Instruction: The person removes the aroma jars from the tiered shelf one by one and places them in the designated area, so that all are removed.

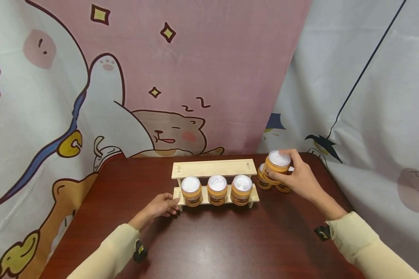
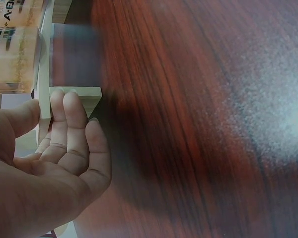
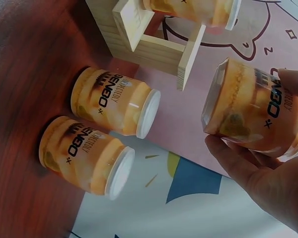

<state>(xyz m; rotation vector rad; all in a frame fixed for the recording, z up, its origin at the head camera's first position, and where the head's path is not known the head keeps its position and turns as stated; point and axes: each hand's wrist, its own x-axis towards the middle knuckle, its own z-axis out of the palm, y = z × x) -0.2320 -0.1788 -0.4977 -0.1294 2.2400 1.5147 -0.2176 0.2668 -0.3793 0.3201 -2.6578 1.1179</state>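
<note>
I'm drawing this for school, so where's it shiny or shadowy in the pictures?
Left wrist view: white glare on the table at the right edge, a dark shadow beside the left hand; head view: a softer shine on the table, low in the middle; right wrist view: a small glint on a jar.

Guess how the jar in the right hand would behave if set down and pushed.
The jar is probably stiff: no dent shows where the right hand grips it. Its shine hints that it may be slippery. Upright, its squat build should resist tipping; on its side, that round body would likely roll.
</note>
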